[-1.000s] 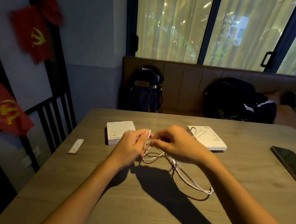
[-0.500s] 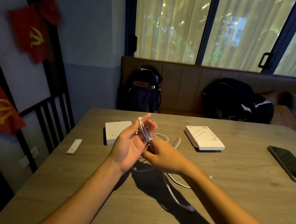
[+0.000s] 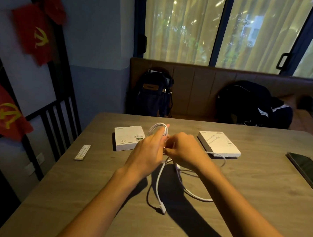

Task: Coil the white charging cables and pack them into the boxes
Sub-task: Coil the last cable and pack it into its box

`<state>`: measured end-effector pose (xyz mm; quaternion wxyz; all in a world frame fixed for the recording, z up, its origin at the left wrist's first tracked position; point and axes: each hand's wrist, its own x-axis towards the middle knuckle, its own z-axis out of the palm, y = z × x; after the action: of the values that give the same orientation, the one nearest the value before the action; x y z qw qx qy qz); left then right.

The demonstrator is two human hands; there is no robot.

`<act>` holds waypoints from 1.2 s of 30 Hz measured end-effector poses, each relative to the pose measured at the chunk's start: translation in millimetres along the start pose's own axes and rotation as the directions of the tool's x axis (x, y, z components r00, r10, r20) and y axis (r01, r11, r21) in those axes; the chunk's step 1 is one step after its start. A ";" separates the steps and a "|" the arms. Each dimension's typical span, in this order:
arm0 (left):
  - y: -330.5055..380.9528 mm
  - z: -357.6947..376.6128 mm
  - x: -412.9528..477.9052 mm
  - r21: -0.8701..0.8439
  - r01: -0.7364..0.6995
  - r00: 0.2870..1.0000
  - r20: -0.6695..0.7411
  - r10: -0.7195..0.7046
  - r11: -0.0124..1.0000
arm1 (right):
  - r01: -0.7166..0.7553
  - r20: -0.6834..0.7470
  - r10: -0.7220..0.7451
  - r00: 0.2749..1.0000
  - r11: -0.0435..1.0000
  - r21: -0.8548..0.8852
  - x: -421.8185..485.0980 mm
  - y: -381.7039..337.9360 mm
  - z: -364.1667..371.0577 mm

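Fingers (image 3: pixel 161 132), left hand (image 3: pixel 147 150): straight, now palm-down, cable (image 3: pixel 157 181) looped round; right hand (image 3: pixel 185 150) pinches cable.

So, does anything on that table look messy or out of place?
Only the white cable: part is looped over the left hand, the rest sprawls loose across the table. Nothing looks spilled or damaged.
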<state>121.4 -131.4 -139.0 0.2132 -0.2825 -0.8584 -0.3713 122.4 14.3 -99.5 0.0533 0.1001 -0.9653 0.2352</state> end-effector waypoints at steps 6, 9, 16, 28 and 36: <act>-14.4 -10.1 -0.3 0.095 0.043 0.997 0.055 -0.049 0.995 | 0.081 0.073 -0.067 0.995 0.973 -0.215 -6.4 3.3 -10.0; -16.2 -17.3 0.0 0.020 0.045 0.994 0.099 -0.047 0.999 | 0.127 0.076 -0.111 0.991 0.958 -0.257 -4.6 13.0 -12.7; -21.9 -38.2 -1.1 -0.696 0.525 0.833 0.539 -0.128 0.489 | 0.207 -0.020 -0.209 0.978 0.976 -0.067 -10.6 26.5 -17.8; 1.2 -30.5 6.5 -0.992 0.121 0.927 0.124 -0.355 -0.033 | 0.256 0.096 -0.265 0.960 0.962 0.093 -18.8 18.8 12.3; -7.6 -13.9 -3.4 -0.080 0.189 0.979 0.098 -0.181 0.979 | 0.199 0.110 -0.215 0.970 0.970 0.140 -14.8 13.9 -11.5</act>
<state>121.2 -147.3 -136.1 0.1259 -0.2269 -0.8724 -0.4142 134.4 34.3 -97.7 0.0108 0.2181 -0.9339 0.2830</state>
